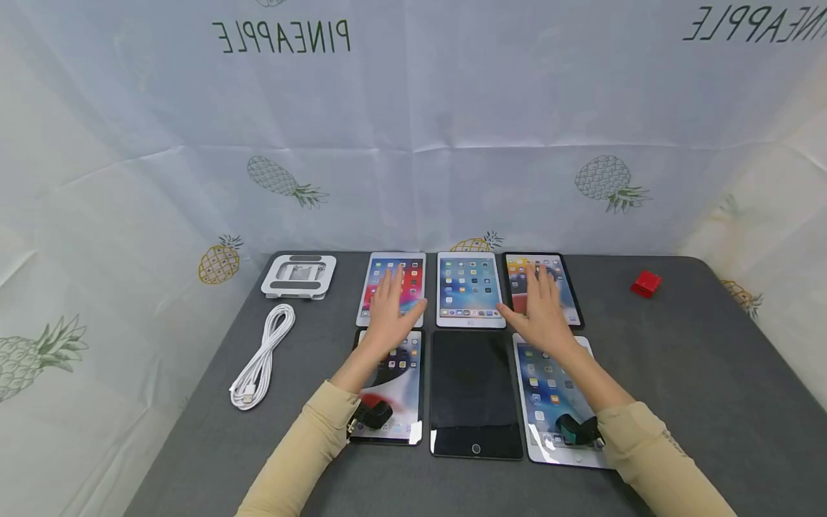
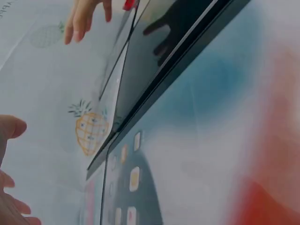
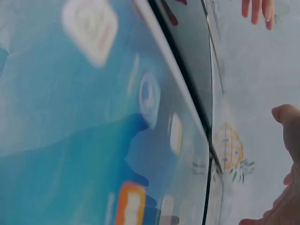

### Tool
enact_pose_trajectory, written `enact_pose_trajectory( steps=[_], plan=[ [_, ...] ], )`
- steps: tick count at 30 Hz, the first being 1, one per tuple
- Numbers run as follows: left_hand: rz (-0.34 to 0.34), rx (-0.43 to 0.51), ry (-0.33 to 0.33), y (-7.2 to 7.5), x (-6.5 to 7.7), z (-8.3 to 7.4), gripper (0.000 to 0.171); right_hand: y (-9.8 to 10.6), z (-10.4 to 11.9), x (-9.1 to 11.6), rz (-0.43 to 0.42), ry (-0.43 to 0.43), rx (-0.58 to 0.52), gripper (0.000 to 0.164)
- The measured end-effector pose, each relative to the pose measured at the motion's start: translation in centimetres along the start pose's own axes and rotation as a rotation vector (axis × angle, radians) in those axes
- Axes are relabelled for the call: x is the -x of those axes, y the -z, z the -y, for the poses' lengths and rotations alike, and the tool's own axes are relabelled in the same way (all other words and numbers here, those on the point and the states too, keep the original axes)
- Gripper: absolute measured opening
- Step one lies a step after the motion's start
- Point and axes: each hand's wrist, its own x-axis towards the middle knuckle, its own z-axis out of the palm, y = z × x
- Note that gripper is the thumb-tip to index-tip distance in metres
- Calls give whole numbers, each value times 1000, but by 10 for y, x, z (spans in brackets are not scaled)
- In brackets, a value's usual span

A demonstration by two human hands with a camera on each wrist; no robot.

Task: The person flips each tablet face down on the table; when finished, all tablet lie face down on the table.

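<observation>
Several tablets lie in two rows of three on a dark grey table. In the head view my left hand [image 1: 386, 316], fingers extended and thumb out, is over the back-left tablet [image 1: 415, 276] with a red and blue screen. My right hand [image 1: 544, 316] overlaps the black-framed back-right tablet [image 1: 563, 287], its fingers straight too. Between them lies a white-framed tablet [image 1: 469, 287]. The forearms cross above the lit front-left tablet [image 1: 403, 388] and the white front-right tablet [image 1: 548, 384]. A dark-screened tablet [image 1: 474, 388] sits between those two. Both wrist views show the hands raised from the screens, holding nothing.
At the back left is a white folding stand [image 1: 299, 276], with a coiled white cable [image 1: 261, 359] nearer me. A small red block [image 1: 646, 283] lies at the back right. A pineapple-print cloth [image 1: 413, 194] hangs behind the table [image 1: 685, 388].
</observation>
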Motion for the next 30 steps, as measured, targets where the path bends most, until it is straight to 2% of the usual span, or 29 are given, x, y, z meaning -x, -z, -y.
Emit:
enact_pose_trajectory(
  steps=[2,8,13,17,26,30],
  plan=[
    [-6,68,-14,5,8,4,79,-1,7,1,38,21,-47,96],
    [-19,152,-20,21,31,16,60,-9,30,7,108,81,-125,82],
    [26,214,30,33,50,26,44,-18,50,16,158,154,-145,69],
    [71,207,92,41,64,34,38,-27,65,23,215,199,-182,60],
    [105,148,203,61,86,49,44,-42,93,39,472,155,-422,51],
    [148,131,275,70,94,54,47,-44,100,46,592,94,-513,53]
  ],
)
